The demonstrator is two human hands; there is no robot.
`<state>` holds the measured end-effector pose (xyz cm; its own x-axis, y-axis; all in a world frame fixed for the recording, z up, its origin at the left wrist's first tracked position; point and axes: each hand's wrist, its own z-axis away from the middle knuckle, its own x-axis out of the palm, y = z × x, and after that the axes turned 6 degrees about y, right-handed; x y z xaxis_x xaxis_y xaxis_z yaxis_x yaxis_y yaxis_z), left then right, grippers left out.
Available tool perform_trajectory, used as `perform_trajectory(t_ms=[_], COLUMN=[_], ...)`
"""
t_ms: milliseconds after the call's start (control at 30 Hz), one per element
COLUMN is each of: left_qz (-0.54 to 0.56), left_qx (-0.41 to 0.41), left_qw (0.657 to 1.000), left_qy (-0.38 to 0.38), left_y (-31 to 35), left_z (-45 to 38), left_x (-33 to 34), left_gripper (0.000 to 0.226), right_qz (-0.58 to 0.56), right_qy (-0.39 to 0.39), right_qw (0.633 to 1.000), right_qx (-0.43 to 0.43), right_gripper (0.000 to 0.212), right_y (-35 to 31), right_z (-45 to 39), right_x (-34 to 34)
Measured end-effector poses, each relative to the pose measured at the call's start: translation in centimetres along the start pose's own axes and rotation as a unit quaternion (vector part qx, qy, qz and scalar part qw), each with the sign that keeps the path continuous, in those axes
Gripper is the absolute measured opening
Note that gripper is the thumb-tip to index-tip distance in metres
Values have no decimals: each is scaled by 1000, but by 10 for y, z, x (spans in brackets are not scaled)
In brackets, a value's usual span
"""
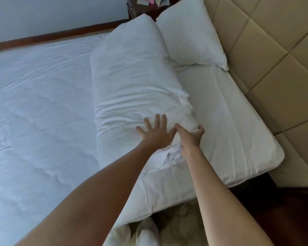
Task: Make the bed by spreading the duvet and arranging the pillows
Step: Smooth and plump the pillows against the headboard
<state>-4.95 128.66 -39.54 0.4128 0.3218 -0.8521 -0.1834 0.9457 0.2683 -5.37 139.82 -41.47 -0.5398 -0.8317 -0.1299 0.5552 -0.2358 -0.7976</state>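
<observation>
A long white pillow (pixel 132 73) lies across the bed, running from near the far bedside down to my hands. My left hand (pixel 155 132) rests flat on its near end, fingers spread. My right hand (pixel 190 137) is closed around the bunched corner of the same pillow. A second white pillow (pixel 188 32) leans against the headboard at the far end. The white duvet (pixel 39 107) covers the bed on the left, slightly wrinkled. Bare white sheet (pixel 226 118) shows between the long pillow and the headboard.
A beige padded headboard (pixel 274 59) runs along the right. A dark wooden bedside table (pixel 146 6) with small items stands at the top. A pale wall with a wooden skirting (pixel 52 36) lies beyond the bed. My feet in white socks (pixel 146 233) stand on patterned carpet.
</observation>
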Motion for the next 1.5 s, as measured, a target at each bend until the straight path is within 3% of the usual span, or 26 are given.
perform_trajectory(t_ms=[67, 133, 233, 333, 367, 433, 500, 533, 600, 733, 833, 1000, 1200, 1300, 1500], left_qz=[-7, -9, -3, -2, -2, 2, 1, 5, 18, -16, -23, -22, -96, -111, -93], left_qx=[70, 112, 65, 46, 48, 43, 42, 45, 61, 79, 2, -34, -79, -112, -134], left_qw=[997, 993, 997, 997, 996, 995, 995, 994, 992, 989, 996, 995, 988, 981, 976], left_qy=[-26, -37, -32, -66, -78, -90, -95, -98, -110, -121, -86, -93, -87, -111, -144], left_y=[-18, -42, -77, -93, -94, -94, -94, -95, -101, -127, -136, -116, -72, -51, -47], left_z=[-3, -1, 8, 12, 11, 12, 12, 10, 5, -3, 6, -2, -26, -38, -46], left_x=[-10, -19, -20, -19, -18, -15, -12, -11, -13, -18, -8, 17, 44, 46, 17], left_gripper=[71, 78, 97, 92, 88, 82, 81, 80, 75, 84, 96, 114, 118, 120, 116], right_qz=[46, 116, 170, 270, 327, 437, 504, 538, 621, 703, 743, 749, 703, 720, 771], right_qy=[32, 55, 91, 79, 90, 135, 71, -5, -116, -163, -184, -171, -185, -209, -276], right_qw=[998, 992, 981, 959, 939, 861, 779, 759, 720, 664, 623, 618, 659, 637, 548], right_qx=[-9, -17, -25, -29, -62, -221, -366, -368, -286, -193, -162, -166, -194, -178, -171], right_gripper=[88, 70, 53, 46, 46, 53, 67, 77, 97, 118, 123, 132, 141, 139, 144], right_y=[1, -3, -12, -17, -18, -18, -18, -18, -14, -13, -15, -4, 11, 3, -35], right_z=[-7, -14, -18, -9, -3, 15, 29, 34, 34, 15, -6, -45, -103, -128, -131], right_x=[-7, -11, -15, -14, -10, 3, 21, 29, 39, 44, 45, 33, -3, -15, 11])
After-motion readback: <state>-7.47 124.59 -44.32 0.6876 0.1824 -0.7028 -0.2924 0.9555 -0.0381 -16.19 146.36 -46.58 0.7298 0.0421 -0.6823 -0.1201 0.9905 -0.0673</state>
